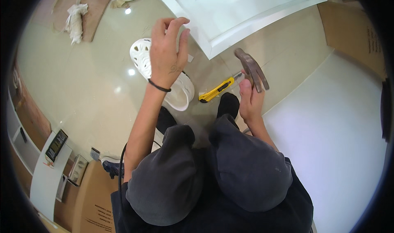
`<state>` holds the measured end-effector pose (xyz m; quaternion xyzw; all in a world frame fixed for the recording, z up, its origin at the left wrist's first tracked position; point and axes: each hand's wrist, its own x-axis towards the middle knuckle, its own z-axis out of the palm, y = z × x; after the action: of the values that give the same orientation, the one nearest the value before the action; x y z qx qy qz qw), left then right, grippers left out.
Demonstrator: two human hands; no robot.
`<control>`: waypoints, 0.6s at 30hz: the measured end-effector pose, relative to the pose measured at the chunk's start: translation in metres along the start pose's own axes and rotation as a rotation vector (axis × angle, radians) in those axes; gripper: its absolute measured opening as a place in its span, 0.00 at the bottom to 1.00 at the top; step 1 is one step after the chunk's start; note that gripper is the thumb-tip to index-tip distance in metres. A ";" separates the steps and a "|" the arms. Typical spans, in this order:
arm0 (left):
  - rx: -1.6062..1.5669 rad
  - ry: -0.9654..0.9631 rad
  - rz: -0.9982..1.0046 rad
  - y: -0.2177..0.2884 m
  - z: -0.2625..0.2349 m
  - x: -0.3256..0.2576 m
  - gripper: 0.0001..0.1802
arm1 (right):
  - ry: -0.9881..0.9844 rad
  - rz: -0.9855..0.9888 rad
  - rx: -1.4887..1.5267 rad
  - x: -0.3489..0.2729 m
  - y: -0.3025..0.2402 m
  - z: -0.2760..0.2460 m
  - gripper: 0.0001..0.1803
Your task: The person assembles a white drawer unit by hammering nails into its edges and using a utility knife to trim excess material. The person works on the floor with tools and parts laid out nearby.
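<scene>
one hammer [251, 66] is gripped close under its head by the right hand [251, 98]; head is held up, to the right of a yellow utility knife [216, 90] lying on the floor [94, 89]. nothing is held in the left hand [167, 54]: fingers loosely curled, raised over a white clog [179, 95], near a white frame [210, 50]. contact with frame can't be told.

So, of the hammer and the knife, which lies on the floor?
The yellow utility knife; the claw hammer is held in the right hand.
</scene>
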<state>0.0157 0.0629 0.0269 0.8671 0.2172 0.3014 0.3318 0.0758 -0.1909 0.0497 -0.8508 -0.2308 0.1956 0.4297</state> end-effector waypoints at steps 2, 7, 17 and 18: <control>0.076 -0.017 0.068 0.003 -0.009 0.024 0.14 | 0.047 0.118 -0.025 -0.005 0.022 0.002 0.17; -0.033 0.283 -0.071 -0.023 -0.005 0.056 0.15 | 0.208 0.091 -0.423 0.007 0.076 0.017 0.19; -0.798 -0.505 -1.040 0.005 -0.004 -0.024 0.07 | 0.150 0.170 -0.462 0.034 0.111 0.024 0.22; -0.836 -0.578 -1.089 0.010 -0.004 -0.029 0.07 | 0.160 0.172 -0.445 0.036 0.112 0.026 0.22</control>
<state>-0.0065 0.0412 0.0249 0.4832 0.3875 -0.0880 0.7802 0.1164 -0.2132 -0.0617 -0.9536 -0.1605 0.1080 0.2305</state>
